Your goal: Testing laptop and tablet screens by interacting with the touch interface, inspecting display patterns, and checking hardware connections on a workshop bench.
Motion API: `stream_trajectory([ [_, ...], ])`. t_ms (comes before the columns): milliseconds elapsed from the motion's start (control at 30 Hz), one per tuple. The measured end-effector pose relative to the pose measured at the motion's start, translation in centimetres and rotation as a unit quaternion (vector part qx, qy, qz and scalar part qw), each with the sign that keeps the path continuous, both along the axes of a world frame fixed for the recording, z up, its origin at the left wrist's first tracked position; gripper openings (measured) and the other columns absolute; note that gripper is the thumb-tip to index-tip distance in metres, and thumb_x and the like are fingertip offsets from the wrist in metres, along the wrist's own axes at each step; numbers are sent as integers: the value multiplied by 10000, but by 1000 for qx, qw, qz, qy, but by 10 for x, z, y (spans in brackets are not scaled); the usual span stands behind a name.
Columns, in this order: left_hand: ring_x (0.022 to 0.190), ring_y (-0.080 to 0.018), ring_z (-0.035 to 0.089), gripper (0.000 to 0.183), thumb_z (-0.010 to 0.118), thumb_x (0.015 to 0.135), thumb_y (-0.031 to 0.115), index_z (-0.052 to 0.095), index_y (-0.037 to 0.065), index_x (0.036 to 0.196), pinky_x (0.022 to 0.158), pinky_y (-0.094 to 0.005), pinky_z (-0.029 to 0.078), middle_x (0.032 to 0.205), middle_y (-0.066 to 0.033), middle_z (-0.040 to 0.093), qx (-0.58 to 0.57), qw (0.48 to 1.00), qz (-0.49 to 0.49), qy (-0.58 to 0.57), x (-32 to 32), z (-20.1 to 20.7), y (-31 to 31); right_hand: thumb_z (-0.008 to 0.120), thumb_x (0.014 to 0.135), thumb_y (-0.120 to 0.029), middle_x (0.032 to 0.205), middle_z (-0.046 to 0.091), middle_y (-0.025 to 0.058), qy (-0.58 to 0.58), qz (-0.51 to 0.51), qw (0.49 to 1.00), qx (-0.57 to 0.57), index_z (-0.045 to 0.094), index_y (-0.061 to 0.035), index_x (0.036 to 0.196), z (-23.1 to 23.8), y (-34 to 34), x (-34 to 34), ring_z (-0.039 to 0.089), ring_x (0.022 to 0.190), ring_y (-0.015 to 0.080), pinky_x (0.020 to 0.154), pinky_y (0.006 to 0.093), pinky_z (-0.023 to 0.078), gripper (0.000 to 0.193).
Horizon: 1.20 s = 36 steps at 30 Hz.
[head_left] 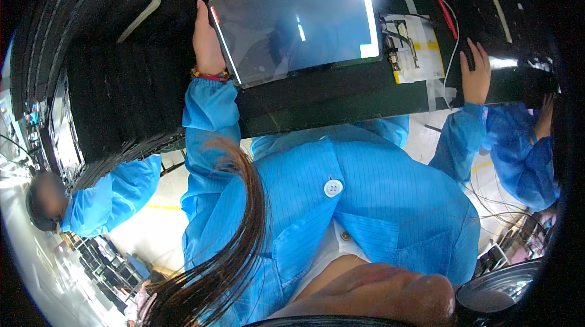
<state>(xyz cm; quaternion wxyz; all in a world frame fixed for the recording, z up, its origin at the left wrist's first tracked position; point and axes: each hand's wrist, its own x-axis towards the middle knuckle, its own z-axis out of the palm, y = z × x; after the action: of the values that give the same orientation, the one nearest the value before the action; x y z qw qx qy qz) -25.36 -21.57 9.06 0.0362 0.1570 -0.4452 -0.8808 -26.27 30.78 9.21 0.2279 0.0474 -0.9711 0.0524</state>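
A flat rectangular display panel with a grey reflective face lies on the black work surface in front of me. My left hand grips the panel's left edge; a red beaded band sits at that wrist. A white and yellow circuit strip is attached at the panel's right side. Just right of it, my right hand rests flat on the black surface with fingers spread, holding nothing. A thin white cable runs past that hand. Blue coat sleeves cover both my arms.
A red rod-like tool lies at the back right. A black ribbed mat covers the left of the surface. One person in a blue coat is at the left, another at the right.
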Motion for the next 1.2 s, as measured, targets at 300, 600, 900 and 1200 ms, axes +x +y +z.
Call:
stream_trajectory([
  [300, 912, -240, 593, 526, 413, 912, 492, 576, 27, 1093, 827, -328, 464, 1045, -123, 618, -11, 1000, 6, -1, -1, -6, -5, 571, 852, -239, 1266, 477, 144, -12, 21, 1000, -11, 550, -210, 1214, 1, 8, 1, 458, 1156, 320, 962, 384, 378, 363],
  [600, 945, -239, 585, 541, 436, 895, 510, 571, 31, 1105, 839, -322, 457, 1062, -141, 608, -21, 1000, 0, -6, -1, -7, -6, 564, 856, -222, 1283, 465, 140, -22, 45, 998, 28, 531, -243, 1234, 3, 0, -3, 462, 1151, 325, 960, 390, 384, 380],
  [900, 941, -250, 582, 551, 408, 904, 515, 563, 34, 1123, 843, -333, 453, 1077, -145, 603, -27, 1000, 5, -13, -3, -10, -7, 563, 859, -219, 1277, 470, 144, -55, 33, 998, 27, 523, -194, 1236, 11, 0, -12, 464, 1153, 321, 963, 386, 384, 380],
  [1200, 958, -239, 580, 527, 386, 920, 493, 566, 42, 1123, 856, -327, 448, 1083, -134, 604, -36, 999, 3, 6, 1, -2, -1, 616, 822, -274, 1213, 529, 155, -11, 6, 1000, -28, 523, -69, 1201, -3, 10, -12, 492, 1126, 323, 945, 377, 400, 441],
])
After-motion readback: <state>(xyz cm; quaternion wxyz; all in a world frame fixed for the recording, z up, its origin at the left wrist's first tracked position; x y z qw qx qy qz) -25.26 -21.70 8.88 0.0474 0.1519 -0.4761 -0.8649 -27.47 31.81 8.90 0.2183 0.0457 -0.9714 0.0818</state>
